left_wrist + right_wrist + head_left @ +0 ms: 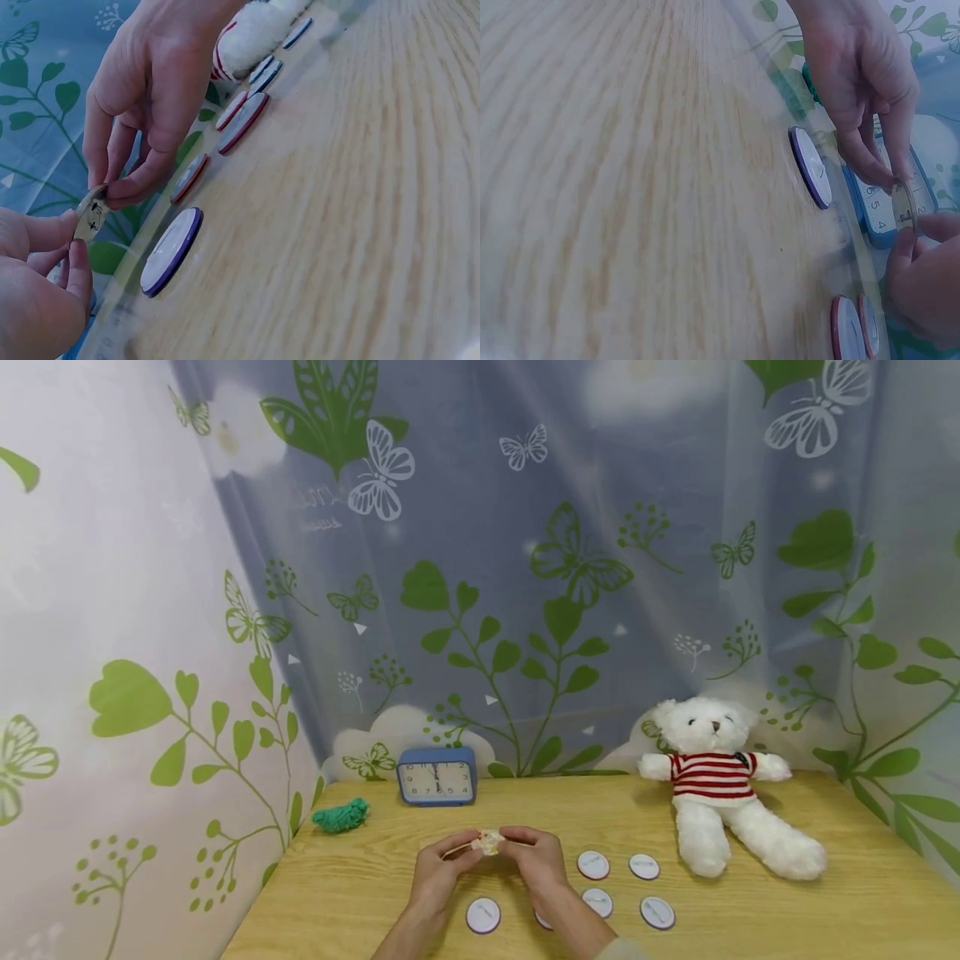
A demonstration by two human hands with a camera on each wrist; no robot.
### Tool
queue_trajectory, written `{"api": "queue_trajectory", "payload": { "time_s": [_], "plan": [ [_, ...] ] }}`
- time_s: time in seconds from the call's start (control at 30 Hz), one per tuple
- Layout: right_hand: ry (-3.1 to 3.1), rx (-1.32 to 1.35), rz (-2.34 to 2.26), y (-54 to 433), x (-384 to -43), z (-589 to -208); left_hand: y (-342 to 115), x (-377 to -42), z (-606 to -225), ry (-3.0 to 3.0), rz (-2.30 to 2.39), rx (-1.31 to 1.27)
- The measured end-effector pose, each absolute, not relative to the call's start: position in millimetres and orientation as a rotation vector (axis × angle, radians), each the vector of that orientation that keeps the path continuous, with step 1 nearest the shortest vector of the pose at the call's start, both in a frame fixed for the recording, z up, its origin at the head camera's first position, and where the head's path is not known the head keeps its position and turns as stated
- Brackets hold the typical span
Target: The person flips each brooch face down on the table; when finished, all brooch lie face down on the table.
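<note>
My left hand (437, 878) and right hand (536, 864) pinch a small round button badge (489, 842) between them, above the table. In the left wrist view its cream face (91, 214) carries dark printed marks, and fingertips grip opposite edges. The right wrist view also shows the badge (904, 204) tilted on edge. Below the hands a purple-rimmed badge (483, 915) lies with its white, pinned back up. Another badge (542, 922) is partly hidden by my right forearm.
Right of my hands, more badges lie pin side up, including a red-rimmed one (593, 864) and a dark-rimmed one (657, 912). A white teddy bear (712, 777) sits at the back right. Behind stand a blue clock (437, 777) and a green yarn bundle (341, 816).
</note>
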State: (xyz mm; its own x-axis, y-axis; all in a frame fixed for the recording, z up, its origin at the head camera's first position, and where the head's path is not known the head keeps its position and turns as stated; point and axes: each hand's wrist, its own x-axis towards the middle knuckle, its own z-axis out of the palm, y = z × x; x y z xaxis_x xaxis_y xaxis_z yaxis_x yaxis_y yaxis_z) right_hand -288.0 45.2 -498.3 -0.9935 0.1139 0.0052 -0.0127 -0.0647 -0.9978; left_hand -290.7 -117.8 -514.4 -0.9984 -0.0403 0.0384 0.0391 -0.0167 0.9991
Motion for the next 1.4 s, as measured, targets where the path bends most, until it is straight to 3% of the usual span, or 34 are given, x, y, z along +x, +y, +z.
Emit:
{"api": "queue_trajectory", "payload": {
  "time_s": [0.9, 1.4],
  "plan": [
    [-2.022, -0.009, 2.369, 43.7, -288.8, -503.2, -114.1, -288.5, -520.3, -2.004, -2.228, 0.103],
    [-2.084, -0.051, 2.287, 45.0, -282.6, -500.1, -116.3, -285.6, -519.7, -1.986, -2.369, 0.028]
  ]
}}
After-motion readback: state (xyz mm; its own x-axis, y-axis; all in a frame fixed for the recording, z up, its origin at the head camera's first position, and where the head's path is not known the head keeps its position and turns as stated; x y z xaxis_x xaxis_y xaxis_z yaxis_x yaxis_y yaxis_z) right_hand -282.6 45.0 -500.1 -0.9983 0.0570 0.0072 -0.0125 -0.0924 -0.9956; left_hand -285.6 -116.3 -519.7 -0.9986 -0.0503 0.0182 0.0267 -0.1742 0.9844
